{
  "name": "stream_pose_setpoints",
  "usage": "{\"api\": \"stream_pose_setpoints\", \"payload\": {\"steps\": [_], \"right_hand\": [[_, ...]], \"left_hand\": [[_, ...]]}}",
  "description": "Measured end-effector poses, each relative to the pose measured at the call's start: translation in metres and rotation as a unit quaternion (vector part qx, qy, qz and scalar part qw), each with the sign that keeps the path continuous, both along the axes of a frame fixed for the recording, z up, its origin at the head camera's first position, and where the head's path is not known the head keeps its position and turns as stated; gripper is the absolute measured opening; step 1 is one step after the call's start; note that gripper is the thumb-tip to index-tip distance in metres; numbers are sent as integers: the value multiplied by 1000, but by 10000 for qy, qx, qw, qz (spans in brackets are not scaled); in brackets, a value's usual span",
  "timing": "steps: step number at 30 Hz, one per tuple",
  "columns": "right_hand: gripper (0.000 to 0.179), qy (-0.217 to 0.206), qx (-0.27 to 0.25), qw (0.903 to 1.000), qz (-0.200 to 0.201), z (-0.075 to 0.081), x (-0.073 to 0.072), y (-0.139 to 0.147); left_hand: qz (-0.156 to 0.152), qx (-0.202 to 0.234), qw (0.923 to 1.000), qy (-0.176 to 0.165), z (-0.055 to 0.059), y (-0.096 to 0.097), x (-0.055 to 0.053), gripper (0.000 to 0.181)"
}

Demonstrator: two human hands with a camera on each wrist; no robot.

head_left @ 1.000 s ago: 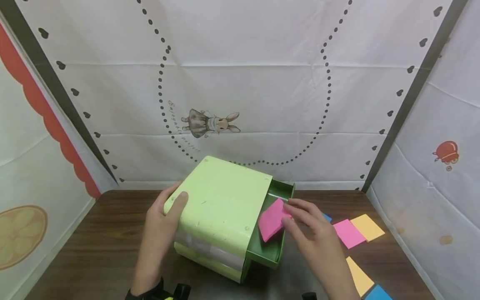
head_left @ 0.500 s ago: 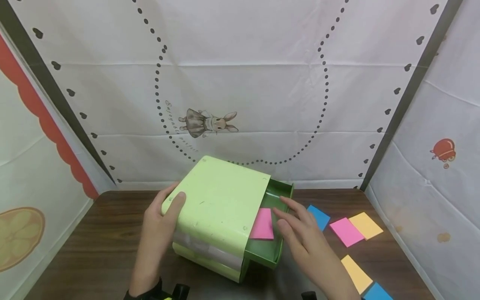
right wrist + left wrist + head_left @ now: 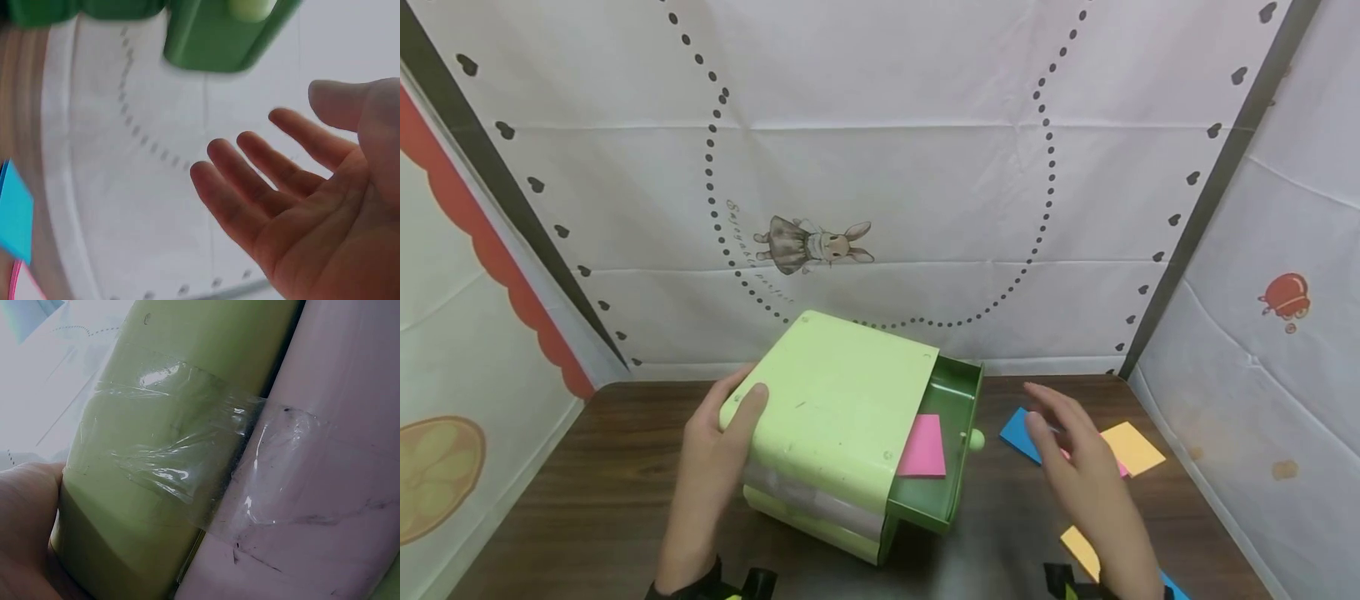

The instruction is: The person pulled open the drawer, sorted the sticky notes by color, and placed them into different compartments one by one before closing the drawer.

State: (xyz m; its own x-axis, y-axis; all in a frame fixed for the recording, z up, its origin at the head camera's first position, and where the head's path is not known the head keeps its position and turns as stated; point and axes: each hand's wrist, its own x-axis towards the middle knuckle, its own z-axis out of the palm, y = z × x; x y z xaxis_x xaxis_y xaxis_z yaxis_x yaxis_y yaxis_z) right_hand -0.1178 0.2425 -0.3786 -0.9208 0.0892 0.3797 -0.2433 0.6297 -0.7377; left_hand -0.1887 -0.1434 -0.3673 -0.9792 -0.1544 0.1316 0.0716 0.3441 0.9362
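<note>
A light green desktop drawer box stands at an angle on the table, its dark green drawer pulled out to the right. Inside the drawer lies a pink sticky note, partly under the box's top. My left hand grips the box's rear left corner, thumb on top and fingers round the edge. In the left wrist view, clear tape joins the green part to a pale pink one. My right hand hovers over the loose notes with nothing in it, palm and spread fingers showing in the right wrist view.
Right of the drawer's round knob lies a blue sticky note. A yellow note overlaps a pink one, mostly hidden by the right hand. Nearer the front are another yellow note and a blue one. A printed cloth walls the table.
The right hand let go of the pink note, which now lies flat in the drawer, then moved right, away from the drawer to above the loose notes. The left hand kept its grip.
</note>
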Motion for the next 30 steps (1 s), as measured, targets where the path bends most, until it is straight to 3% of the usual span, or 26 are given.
{"api": "stream_pose_setpoints", "payload": {"steps": [3,8,15,18,23,30], "right_hand": [[50,-437,39,9984,-367,-5,-1,19],[59,-1174,-50,9909,-653,-16,-3,40],[60,-1465,-467,9865,-569,-30,-14,43],[62,-1904,-448,9775,-785,-33,-17,45],[71,-2830,-318,9527,-1061,-41,-22,52],[72,-2942,-332,9443,-1435,-74,-26,58]], "left_hand": [[26,9,10000,32,0,0,0,54],[21,-42,10000,84,-1,0,0,53],[-33,-194,9998,29,-2,-3,-1,56],[-91,-234,9997,21,-2,-3,-1,57],[-172,-218,9996,101,-3,-4,-2,56],[-70,-176,9998,107,-4,-5,0,52]]}}
